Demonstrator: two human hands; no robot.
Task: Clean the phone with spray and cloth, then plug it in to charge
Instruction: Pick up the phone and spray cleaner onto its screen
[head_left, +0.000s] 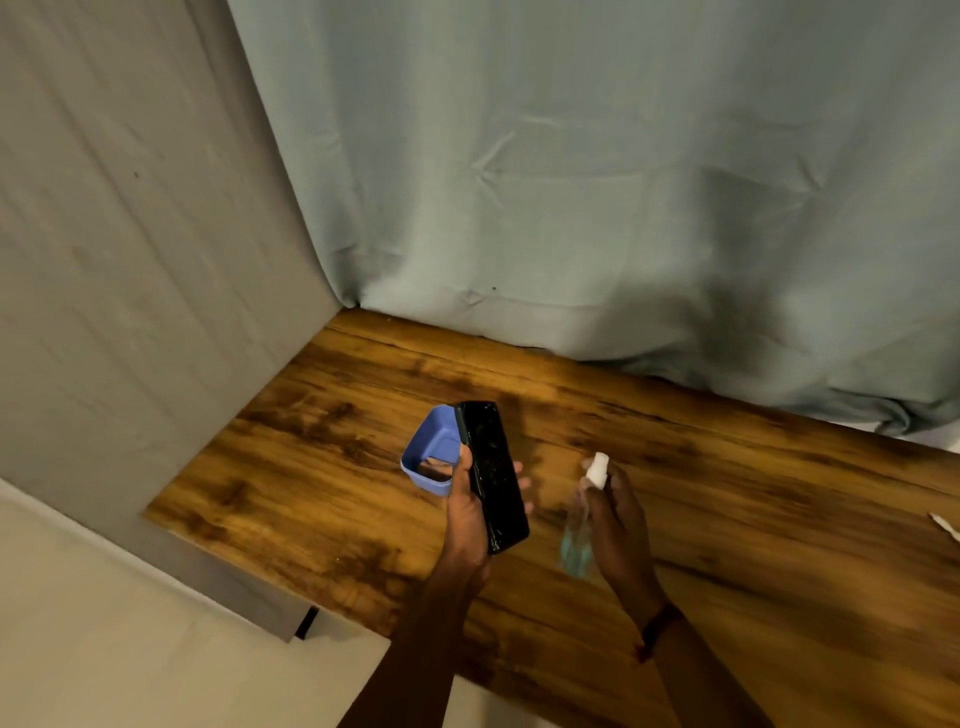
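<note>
1. wooden table (727, 519), grey-blue curtain (571, 182) hanging behind it.
2. left hand (467, 512) wrapped around black phone (493, 475), raised above table.
3. right hand (621, 525) clasping blurred spray bottle (576, 540) beside phone.
4. blue container (434, 454) just behind phone.

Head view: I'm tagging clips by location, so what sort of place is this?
Probably a home room or makeshift recording corner: a wooden table set against a hanging curtain and a plain wall.

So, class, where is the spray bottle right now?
In the head view, the spray bottle is held in the right hand, right of the phone, above the wooden table.
</note>
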